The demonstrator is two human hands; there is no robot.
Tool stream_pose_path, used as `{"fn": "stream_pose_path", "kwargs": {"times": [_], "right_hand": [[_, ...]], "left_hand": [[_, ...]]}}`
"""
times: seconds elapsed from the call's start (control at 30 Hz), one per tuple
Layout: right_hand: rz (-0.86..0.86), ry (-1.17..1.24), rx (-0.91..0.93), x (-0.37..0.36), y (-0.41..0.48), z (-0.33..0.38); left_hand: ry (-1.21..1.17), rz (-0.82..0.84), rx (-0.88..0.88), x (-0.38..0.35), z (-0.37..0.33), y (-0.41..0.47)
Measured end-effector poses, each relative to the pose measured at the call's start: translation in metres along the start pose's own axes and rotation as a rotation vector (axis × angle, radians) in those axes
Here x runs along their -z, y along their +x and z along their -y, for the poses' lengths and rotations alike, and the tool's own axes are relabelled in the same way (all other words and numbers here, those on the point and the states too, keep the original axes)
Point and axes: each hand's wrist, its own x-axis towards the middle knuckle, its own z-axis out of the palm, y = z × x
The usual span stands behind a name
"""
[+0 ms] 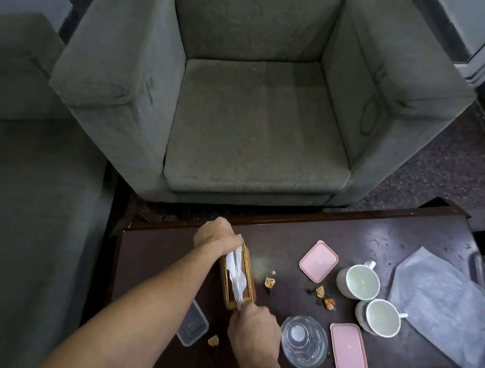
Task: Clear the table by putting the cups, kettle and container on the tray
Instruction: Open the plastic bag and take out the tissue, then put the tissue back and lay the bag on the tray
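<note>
Cups (358, 281) on table (166, 254); both hands (214, 236) grip tissue box (238, 277).

Two white cups (358, 281) and two pink lids (318, 261) are seen on a dark brown desk (380, 239); the armchair (254, 124) is grey-green, the tissue box (238, 277) golden-brown.

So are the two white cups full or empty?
Empty, as far as shows. Both white cups stand upright on the table, and their pale insides are visible with no drink in them.
</note>
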Motion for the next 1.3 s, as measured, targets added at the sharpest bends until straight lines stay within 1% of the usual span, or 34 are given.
{"fn": "stream_pose_path", "kwargs": {"times": [0.1,0.3,0.4,0.53,0.63,0.77,0.9,1.1,1.3], "right_hand": [[0.012,0.014,-0.006,0.007,-0.002,0.004],[-0.001,0.016,-0.001,0.023,-0.013,0.006],[-0.026,0.023,0.005,0.035,-0.021,0.001],[-0.074,0.021,0.039,0.058,-0.030,-0.011],[-0.134,0.020,0.075,0.080,-0.034,-0.022],[-0.214,0.067,0.142,0.114,-0.037,-0.041],[-0.292,0.104,0.179,0.153,-0.050,-0.069],[-0.379,0.117,0.209,0.219,-0.087,-0.109],[-0.466,0.095,0.219,0.293,-0.126,-0.123]], "left_hand": [[-0.057,0.021,0.006,0.007,0.001,-0.003],[-0.108,0.008,-0.009,0.017,0.004,-0.023],[-0.135,-0.058,-0.021,0.014,0.006,-0.039],[-0.214,-0.187,-0.031,0.008,0.007,-0.065],[-0.268,-0.259,-0.073,0.003,0.000,-0.089],[-0.370,-0.305,-0.178,-0.003,-0.021,-0.122],[-0.438,-0.294,-0.210,-0.007,-0.052,-0.158],[-0.458,-0.270,-0.271,-0.004,-0.101,-0.229],[-0.406,-0.253,-0.323,0.025,-0.139,-0.296]]}}
